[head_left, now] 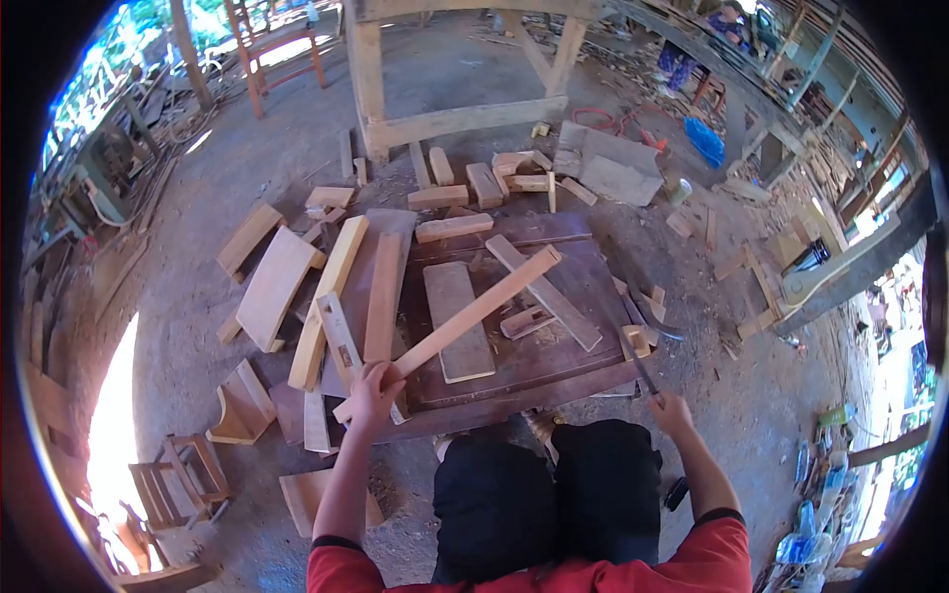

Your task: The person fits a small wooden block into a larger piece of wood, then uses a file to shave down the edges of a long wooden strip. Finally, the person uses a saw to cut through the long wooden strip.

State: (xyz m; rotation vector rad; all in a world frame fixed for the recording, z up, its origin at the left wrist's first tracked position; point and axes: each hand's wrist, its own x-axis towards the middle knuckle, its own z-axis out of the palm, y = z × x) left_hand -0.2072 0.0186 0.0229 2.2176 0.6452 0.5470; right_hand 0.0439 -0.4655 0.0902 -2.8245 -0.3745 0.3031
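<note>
My left hand (376, 390) is wrapped round a long, light wooden strip (484, 304) near its lower end. The strip slants up to the right, across a short flat plank (457, 341) lying on a dark brown panel (583, 257). Off the panel's right edge, my right hand (673, 413) is closed on the lower end of a long narrow dark tool (641, 366), whose exact kind I cannot tell. Its far end points up and left, close by a small wood block (636, 342). Another narrow board (544, 294) lies on the panel, beside a small slotted wooden piece (527, 322).
Left of the panel lie a wide board (280, 287), a yellowish beam (331, 296) and a curved bracket (240, 403). Several offcuts (442, 166) lie beyond it. A wooden bench frame (470, 121) stands at the back; plastic bottles (806, 546) lie at the lower right.
</note>
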